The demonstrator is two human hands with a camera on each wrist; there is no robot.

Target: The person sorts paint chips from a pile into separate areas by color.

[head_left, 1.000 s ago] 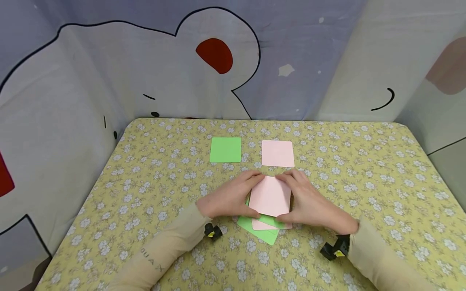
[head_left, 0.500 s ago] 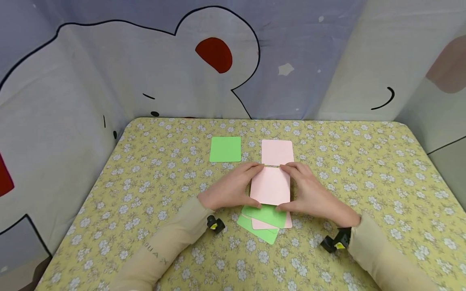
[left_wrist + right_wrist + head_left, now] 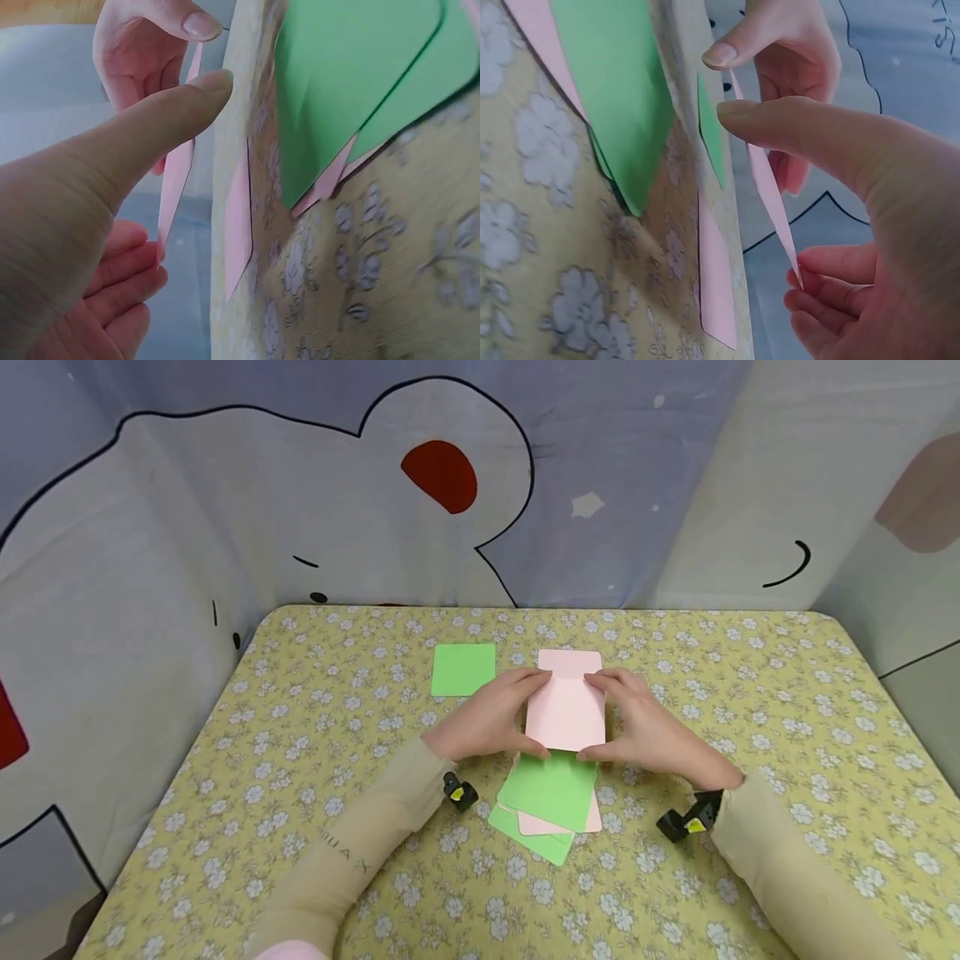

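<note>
Both hands hold one square pink card [image 3: 566,717] by its two sides. My left hand [image 3: 486,722] pinches the left edge between thumb and fingers, and my right hand [image 3: 651,731] does the same on the right. The wrist views show this pink card [image 3: 772,199] raised off the cloth and tilted. In the head view it overlaps the lower part of another pink card [image 3: 570,660], which lies flat behind it. A green card [image 3: 463,669] lies to the left of that one. Nearer the body, a loose fanned pile has a green card [image 3: 551,789] on top.
Below the top card, a pink card [image 3: 594,818] and another green card [image 3: 543,847] stick out of the pile. Yellow floral cloth [image 3: 300,760] covers the table. A cartoon-printed curtain [image 3: 600,485] stands behind its far edge.
Both hands have carried the pink card away from the body, off the pile and over the far pink card. The green top of the pile has come into view.
</note>
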